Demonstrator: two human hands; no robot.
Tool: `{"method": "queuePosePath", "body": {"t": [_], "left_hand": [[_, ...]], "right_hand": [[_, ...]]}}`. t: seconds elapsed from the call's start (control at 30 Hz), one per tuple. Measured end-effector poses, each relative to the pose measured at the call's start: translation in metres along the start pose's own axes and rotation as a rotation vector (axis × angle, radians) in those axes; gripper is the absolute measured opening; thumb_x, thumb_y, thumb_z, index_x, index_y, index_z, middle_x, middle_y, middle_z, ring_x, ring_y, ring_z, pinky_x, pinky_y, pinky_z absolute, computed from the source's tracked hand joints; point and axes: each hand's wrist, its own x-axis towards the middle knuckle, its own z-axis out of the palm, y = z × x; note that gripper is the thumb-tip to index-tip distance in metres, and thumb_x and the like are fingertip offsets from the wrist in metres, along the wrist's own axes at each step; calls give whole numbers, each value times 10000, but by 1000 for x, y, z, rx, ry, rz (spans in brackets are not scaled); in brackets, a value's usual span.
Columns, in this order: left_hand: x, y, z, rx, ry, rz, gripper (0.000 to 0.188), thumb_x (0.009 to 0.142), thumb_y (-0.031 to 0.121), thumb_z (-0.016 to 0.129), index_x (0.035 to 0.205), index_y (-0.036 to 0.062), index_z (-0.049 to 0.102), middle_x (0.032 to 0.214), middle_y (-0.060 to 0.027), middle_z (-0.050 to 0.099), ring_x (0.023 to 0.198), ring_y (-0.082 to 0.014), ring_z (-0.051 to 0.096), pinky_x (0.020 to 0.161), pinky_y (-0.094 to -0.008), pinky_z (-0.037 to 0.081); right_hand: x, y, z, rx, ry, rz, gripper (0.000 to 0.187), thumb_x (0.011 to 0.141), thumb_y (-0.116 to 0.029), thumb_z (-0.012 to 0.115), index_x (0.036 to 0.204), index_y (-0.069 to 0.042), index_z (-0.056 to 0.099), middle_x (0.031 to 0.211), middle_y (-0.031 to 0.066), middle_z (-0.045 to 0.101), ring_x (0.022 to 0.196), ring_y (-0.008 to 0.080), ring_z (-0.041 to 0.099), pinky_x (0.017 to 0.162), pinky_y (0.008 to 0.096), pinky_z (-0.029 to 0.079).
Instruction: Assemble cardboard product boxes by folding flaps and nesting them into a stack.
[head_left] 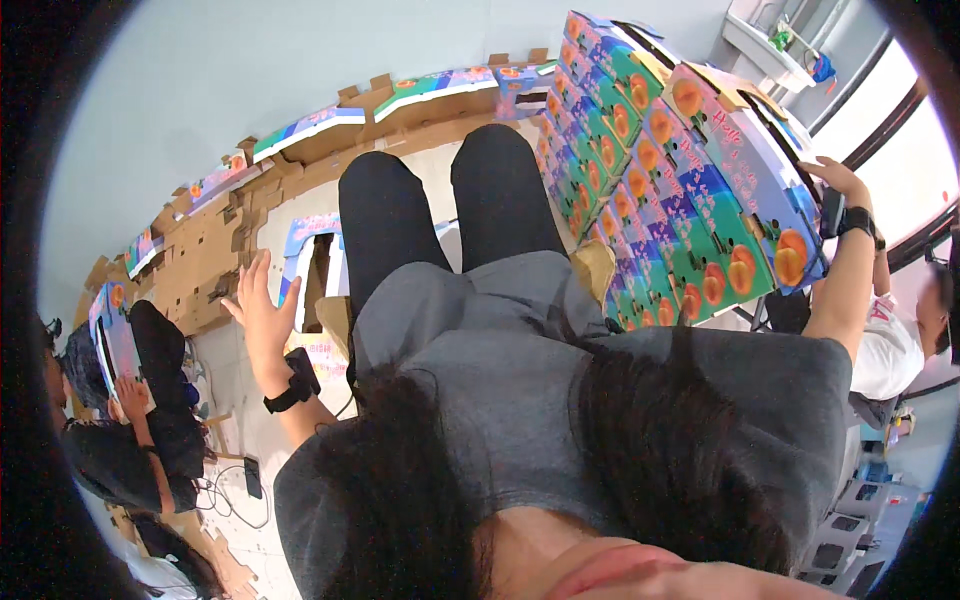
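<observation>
My left hand (262, 310) is raised, fingers spread, holding nothing. Beside it, an open carton (318, 226) printed in blue and pink stands on the floor to the left of my knees. My right hand (838, 180) reaches far to the right, its fingers stretched out at the edge of an upper carton (752, 190). That carton is part of a tall stack of fruit-printed cartons (620, 190), blue, purple and green with orange peaches. Contact between my right fingertips and the carton edge is hard to make out.
Flattened brown cardboard (200, 255) lines the wall, with several printed cartons (435, 88) along it. At left a person works on a carton (118, 330) held on the lap. Another person in a white shirt (890, 350) sits at right. A cable (225, 500) lies on the floor.
</observation>
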Motion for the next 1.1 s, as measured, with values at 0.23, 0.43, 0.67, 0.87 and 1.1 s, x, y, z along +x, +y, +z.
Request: {"method": "queuePosePath", "body": {"t": [0.23,0.43,0.67,0.87,1.1], "left_hand": [[10,6,11,-16,2,38,669,864,396,715,1464,235,470,1487,-63,485,1458,-296,328,1161,-675,20],[-2,11,-3,-24,-43,-6,682,859,394,717,1475,251,461,1487,-70,488,1454,-303,333,1158,-682,17],[-1,8,2,-48,-50,27,635,869,411,699,1452,275,488,1483,-68,491,1440,-318,352,1157,-678,2],[-1,-4,8,-61,-52,22,617,871,414,697,1439,274,501,1470,-61,508,1442,-321,352,1147,-692,18],[-3,0,-2,-9,-85,-26,618,868,400,710,1431,239,511,1461,-65,509,1445,-304,348,1158,-680,21]], "right_hand": [[-149,-63,34,135,-11,-286,946,794,-560,748,1464,22,421,1392,246,537,1305,338,506,1082,390,393],[-171,-79,100,-122,588,-396,917,714,-339,822,1512,-158,406,1348,281,542,1283,402,517,1068,428,415],[-174,-82,91,-17,619,-408,751,713,-193,812,1416,-185,551,1165,183,620,1115,371,585,990,430,456],[-173,-94,88,5,600,-386,729,699,-189,828,1386,-207,587,1074,161,623,1056,345,594,954,423,467],[-170,-92,91,9,611,-371,740,688,-202,842,1383,-216,591,1096,152,627,1070,337,596,945,419,480]]}}
